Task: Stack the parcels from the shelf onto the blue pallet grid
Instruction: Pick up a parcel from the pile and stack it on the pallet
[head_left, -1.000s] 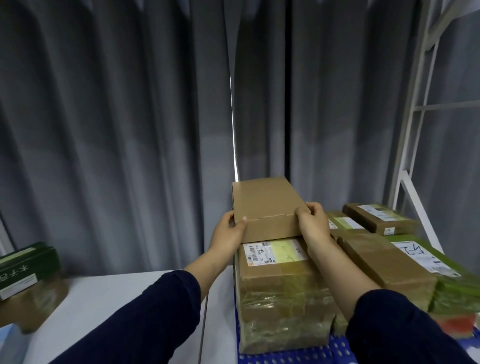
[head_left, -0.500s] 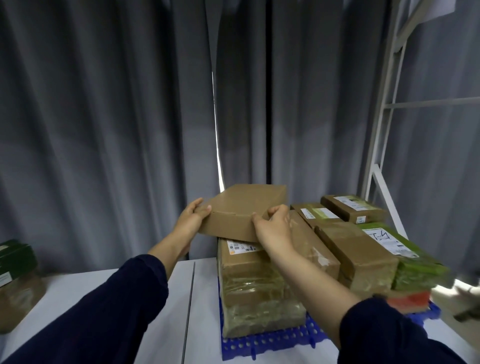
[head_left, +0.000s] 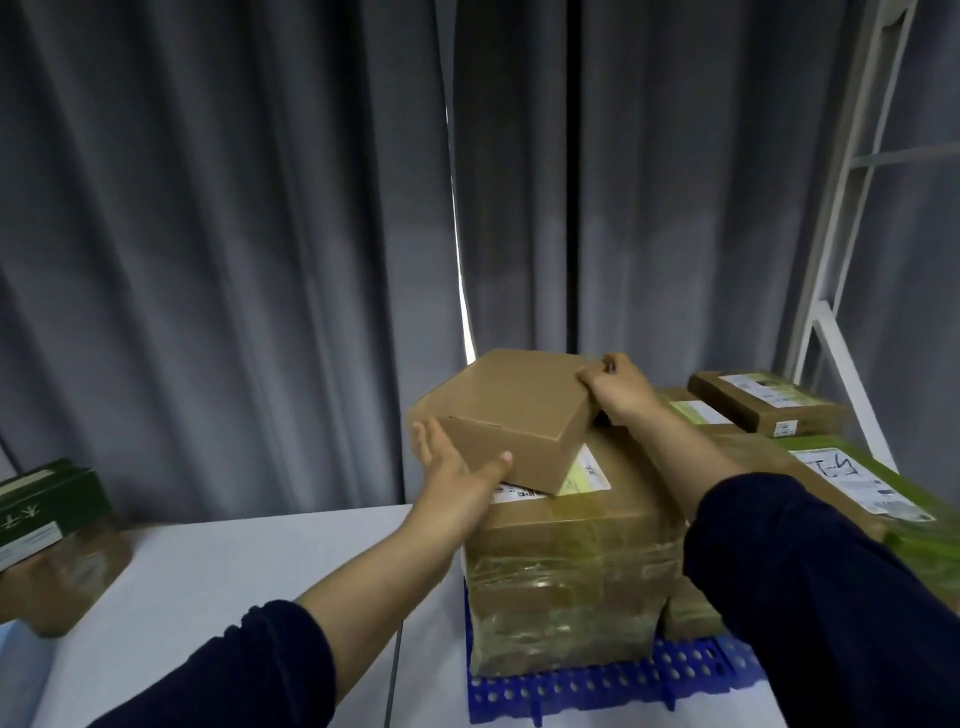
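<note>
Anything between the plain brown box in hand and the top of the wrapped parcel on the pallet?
Nothing visible. The plain box sits skewed directly over the wrapped parcel on the blue pallet grid, covering part of its label. The left hand presses its left side, and the right hand grips the far corner.

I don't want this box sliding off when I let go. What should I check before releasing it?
1. Plain box lies on the taped parcel: ok.
2. Box squared with that parcel: not ok, it sits turned, left corner overhanging.
3. Left hand steadies the near-left corner: ok.
4. Right hand grips the far right corner: ok.
5. Blue pallet grid under the stack: ok.
</note>
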